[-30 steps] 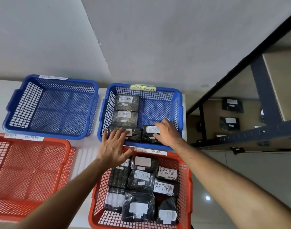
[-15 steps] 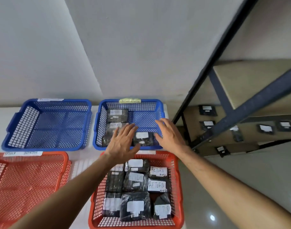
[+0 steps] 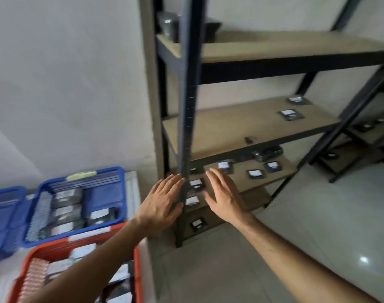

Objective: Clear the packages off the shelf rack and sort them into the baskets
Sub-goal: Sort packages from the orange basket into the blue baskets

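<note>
1. We hold the left hand (image 3: 162, 201) and the right hand (image 3: 222, 196) out ahead, palms down, fingers straight and spread; both are released and carry nothing.
2. Between the two hands rises the dark front post (image 3: 187, 101) of the shelf rack (image 3: 274, 47); the left fingertips lie against or just before its left edge, which of the two we cannot tell; the right hand is just to its right.
3. Beyond the right fingertips, black packages (image 3: 255, 173) with white labels lie well apart on a lower board; one package (image 3: 196, 184) shows in the gap between the hands; two more (image 3: 290, 114) lie far right on the board above.
4. Open room: bare board stretches above and right of the right hand; pale tiled floor (image 3: 317, 226) lies open beneath the right forearm.
5. Left of the left forearm stands the blue basket (image 3: 119, 206), holding labelled packages; nearer us, under that forearm, the red basket (image 3: 138, 272), likewise filled; a second blue basket (image 3: 3, 215) is at the far left edge.
6. Compared with half a second ago: our hands were over the blue basket's near rim; they are now past the baskets and at the rack; the view has swung right, and the rack fills it.
</note>
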